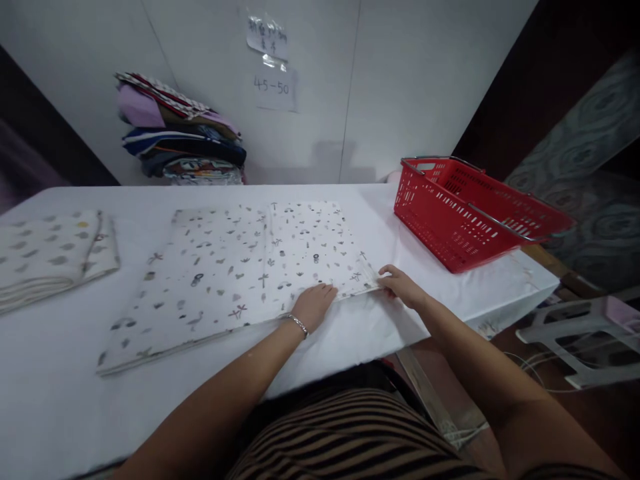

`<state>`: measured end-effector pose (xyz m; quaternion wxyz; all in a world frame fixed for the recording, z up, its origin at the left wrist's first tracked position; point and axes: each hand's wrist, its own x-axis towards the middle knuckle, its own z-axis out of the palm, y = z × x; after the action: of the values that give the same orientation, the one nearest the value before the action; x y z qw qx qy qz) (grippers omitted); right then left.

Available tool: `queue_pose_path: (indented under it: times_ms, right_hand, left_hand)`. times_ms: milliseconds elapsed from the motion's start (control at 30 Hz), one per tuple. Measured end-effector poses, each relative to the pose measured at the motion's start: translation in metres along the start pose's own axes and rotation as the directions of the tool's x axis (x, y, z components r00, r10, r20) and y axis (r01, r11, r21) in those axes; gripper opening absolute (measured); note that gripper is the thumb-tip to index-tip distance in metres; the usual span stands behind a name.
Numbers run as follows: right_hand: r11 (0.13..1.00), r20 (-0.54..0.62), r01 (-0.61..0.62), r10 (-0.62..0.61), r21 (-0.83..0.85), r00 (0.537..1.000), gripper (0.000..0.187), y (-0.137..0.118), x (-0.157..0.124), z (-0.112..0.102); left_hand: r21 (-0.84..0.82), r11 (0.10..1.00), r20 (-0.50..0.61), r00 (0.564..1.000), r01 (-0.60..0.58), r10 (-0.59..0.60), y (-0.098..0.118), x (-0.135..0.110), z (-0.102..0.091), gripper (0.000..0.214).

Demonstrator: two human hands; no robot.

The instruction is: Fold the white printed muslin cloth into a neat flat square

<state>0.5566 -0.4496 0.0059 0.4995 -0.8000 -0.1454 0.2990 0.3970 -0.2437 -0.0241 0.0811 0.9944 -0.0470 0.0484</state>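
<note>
A folded white cloth with small grey prints (235, 267) lies flat on the white table (75, 400). My left hand (314, 304), with a silver bracelet at the wrist, rests palm down on the cloth's near edge, fingers stretched out. My right hand (399, 283) sits at the cloth's near right corner, its fingers curled at the edge of the fabric; whether they pinch it I cannot make out.
A second folded printed cloth (47, 257) lies at the table's left. A red plastic basket (470, 210) stands at the right end. A stack of folded fabrics (180, 133) leans at the back wall. A white plastic stool (575, 333) stands on the floor to the right.
</note>
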Motion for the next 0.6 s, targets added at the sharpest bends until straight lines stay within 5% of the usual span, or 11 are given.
queue_pose_path:
  times_ms: [233, 400, 600]
  right_hand:
    - [0.969, 0.089, 0.158, -0.143, -0.191, 0.986, 0.057, 0.012, -0.019, -0.003]
    - [0.882, 0.205, 0.216, -0.140, -0.418, 0.969, 0.044, 0.027, -0.018, -0.006]
    - [0.798, 0.195, 0.282, -0.208, -0.532, 0.958, 0.038, 0.030, -0.009, -0.004]
  left_hand:
    - [0.003, 0.999, -0.053, 0.998, -0.043, 0.043, 0.006, -0.008, 0.002, 0.037]
    - [0.027, 0.999, -0.036, 0.999, -0.034, 0.035, 0.003, -0.015, -0.001, 0.039]
    - [0.057, 0.993, -0.047, 0.994, 0.103, -0.100, -0.020, -0.048, -0.007, 0.043]
